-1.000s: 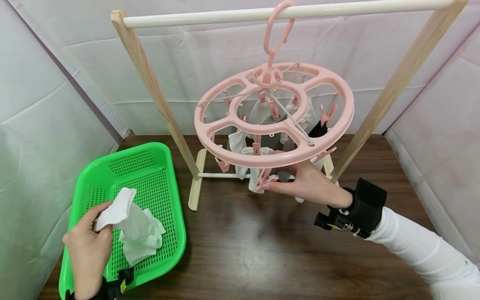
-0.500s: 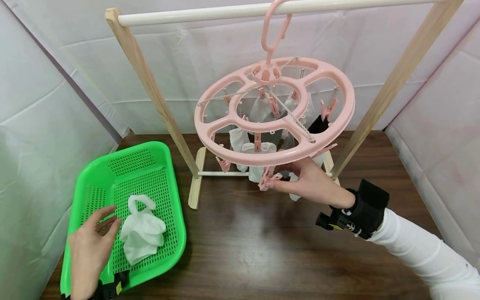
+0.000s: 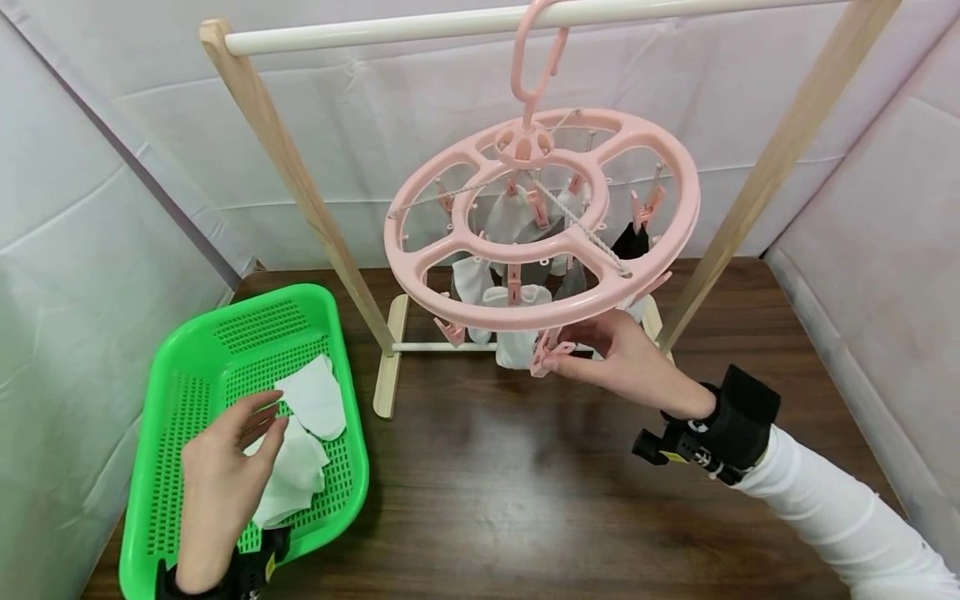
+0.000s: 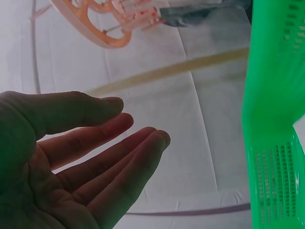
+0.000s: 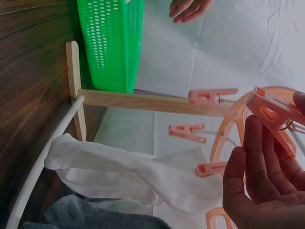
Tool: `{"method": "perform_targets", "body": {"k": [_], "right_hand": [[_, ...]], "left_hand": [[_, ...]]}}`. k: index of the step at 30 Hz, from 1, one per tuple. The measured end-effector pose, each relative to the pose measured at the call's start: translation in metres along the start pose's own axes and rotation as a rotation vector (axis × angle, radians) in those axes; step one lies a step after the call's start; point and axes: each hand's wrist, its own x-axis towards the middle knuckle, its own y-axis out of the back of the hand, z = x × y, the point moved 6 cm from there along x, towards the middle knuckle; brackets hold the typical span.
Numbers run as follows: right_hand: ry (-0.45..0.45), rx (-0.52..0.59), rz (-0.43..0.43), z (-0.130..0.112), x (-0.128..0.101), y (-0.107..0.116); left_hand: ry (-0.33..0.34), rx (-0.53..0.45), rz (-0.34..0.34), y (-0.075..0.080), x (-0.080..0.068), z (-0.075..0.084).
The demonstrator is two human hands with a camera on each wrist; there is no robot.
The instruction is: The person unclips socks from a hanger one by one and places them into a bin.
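Note:
My right hand (image 3: 626,354) holds a pink clothespin (image 3: 542,357) at the front rim of a round pink drying hanger (image 3: 487,315). In the right wrist view that clothespin (image 5: 271,114) lies between thumb and fingers, with no cloth in it. A white sock (image 5: 128,171) and a grey one (image 5: 105,215) hang beside it. Over the green basket (image 3: 168,358), my left hand (image 3: 228,467) is held with fingers loosely bent and nothing in them. Beneath and beyond it, white socks (image 3: 315,398) lie in the basket, one partly hidden by the hand.
The hanger hooks over a white rod (image 3: 390,35) on a wooden stand (image 3: 300,187). Other clothespins (image 3: 450,332) dangle around the ring, and a black piece of cloth (image 3: 632,242) hangs at its right. Brown tabletop (image 3: 480,500) lies in front; white cloth walls enclose it.
My left hand has let go of a white sock, which now lies flatter at the basket's right side, and has moved right. My right hand keeps the clothespin, shifted slightly right.

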Motion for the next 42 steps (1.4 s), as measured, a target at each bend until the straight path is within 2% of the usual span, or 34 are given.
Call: {"method": "perform_targets", "body": {"k": [3,7,12,18,22,29,32,35,37,38,39,40,42], "right_hand": [[0.001,0.034,0.001,0.002,-0.001,0.001],[-0.028,0.053,-0.002,0.006,-0.004,0.003],[-0.049,0.024,0.036,0.014,-0.012,0.007],[-0.059,0.009,0.03,0.027,-0.02,0.007],[-0.056,-0.002,0.087,0.029,-0.02,0.013],[0.079,-0.217,0.233,0.011,-0.01,0.026],[0.125,-0.236,0.252,0.002,0.0,0.029],[0.157,-0.199,0.231,0.008,0.008,0.035],[0.187,-0.13,0.183,0.034,0.012,0.046],[0.19,-0.055,0.054,0.051,0.013,0.047],[0.289,-0.181,-0.068,0.071,0.013,0.049],[0.312,-0.215,-0.113,0.084,0.011,0.053],[0.305,-0.108,-0.18,0.119,0.01,0.067]], "left_hand": [[-0.039,-0.017,-0.013,-0.004,0.0,0.008],[-0.072,-0.05,-0.032,0.002,0.004,0.039],[-0.094,-0.04,-0.04,0.001,0.004,0.054],[-0.114,-0.03,-0.056,-0.002,0.002,0.061],[-0.108,-0.025,-0.07,-0.003,0.001,0.062],[-0.08,-0.021,-0.088,-0.003,-0.002,0.061],[-0.07,-0.029,-0.095,-0.004,-0.004,0.06],[-0.067,-0.032,-0.099,-0.006,-0.006,0.06],[-0.067,-0.03,-0.099,-0.006,-0.007,0.06],[-0.069,-0.028,-0.097,-0.007,-0.008,0.06],[-0.072,-0.027,-0.096,-0.007,-0.009,0.06],[-0.076,-0.025,-0.095,-0.007,-0.01,0.061],[-0.084,-0.022,-0.09,-0.008,-0.011,0.062]]}}
